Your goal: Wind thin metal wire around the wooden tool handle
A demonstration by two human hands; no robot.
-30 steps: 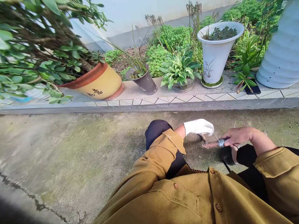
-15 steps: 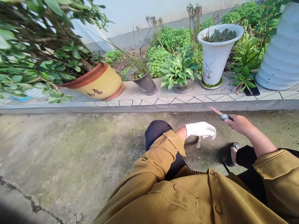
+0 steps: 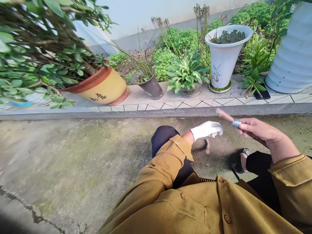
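Observation:
My left hand point(image 3: 208, 129), in a white knitted glove, hangs above the concrete near my knee. Its fingers are curled downward, and what they hold, if anything, is hidden. Bare, my right hand point(image 3: 260, 130) is raised to the right of it, with thumb and fingers closed on a coil of silvery wire point(image 3: 236, 123). The coil surrounds a pinkish, stick-like length point(image 3: 224, 115) pointing up and left; its tip is blurred, so I cannot tell what it is. On the ground below the glove lies a short brown, curved piece point(image 3: 207, 147).
Along the tiled ledge point(image 3: 175, 104) stand a yellow pot point(image 3: 107, 87) with a tilted look, a dark grey pot point(image 3: 152, 87), a leafy potted plant point(image 3: 188, 71), a white flared pot point(image 3: 221, 65), a dark phone-like slab point(image 3: 262, 94) and a large ribbed white pot point(image 3: 290, 58).
My gloved left hand has lifted slightly and shifted left, exposing more of the brown piece. My right hand has moved a little right and turned, keeping the wire coil.

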